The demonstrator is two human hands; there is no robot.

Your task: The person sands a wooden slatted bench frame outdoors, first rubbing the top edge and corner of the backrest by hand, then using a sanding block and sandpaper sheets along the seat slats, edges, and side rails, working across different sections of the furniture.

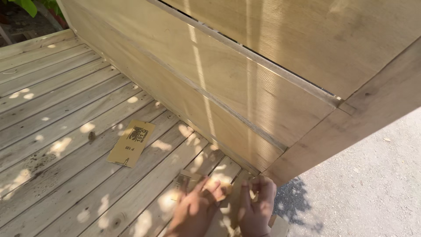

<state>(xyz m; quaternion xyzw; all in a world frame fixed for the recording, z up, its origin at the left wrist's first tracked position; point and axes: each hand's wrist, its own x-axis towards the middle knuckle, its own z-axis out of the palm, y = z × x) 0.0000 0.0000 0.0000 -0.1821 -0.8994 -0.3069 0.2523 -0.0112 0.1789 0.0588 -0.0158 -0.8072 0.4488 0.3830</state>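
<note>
Both my hands at the deck's (66,131) near edge, left hand (195,210) and right hand (256,208) pinching a small sandpaper piece (219,188) between them, looks like folding or tearing. Next needs a firm grip. Farther out, sandpaper sheet (131,143) lies flat; wooden panel (245,79) beyond.

A deck of pale wooden planks (66,109) was seen running slantwise across the view, dappled with patches of sunlight and shade. A rectangular sheet of tan sandpaper (131,143) was laid flat on the planks, printed side up, well apart from the deck's near corner. A small dark speck (91,136) was found on a plank just to the left of the sheet. A large plywood panel structure (245,83) was stood along the deck's far edge. Beyond the corner, grey paved ground (368,184) was seen, lower than the deck.
</note>
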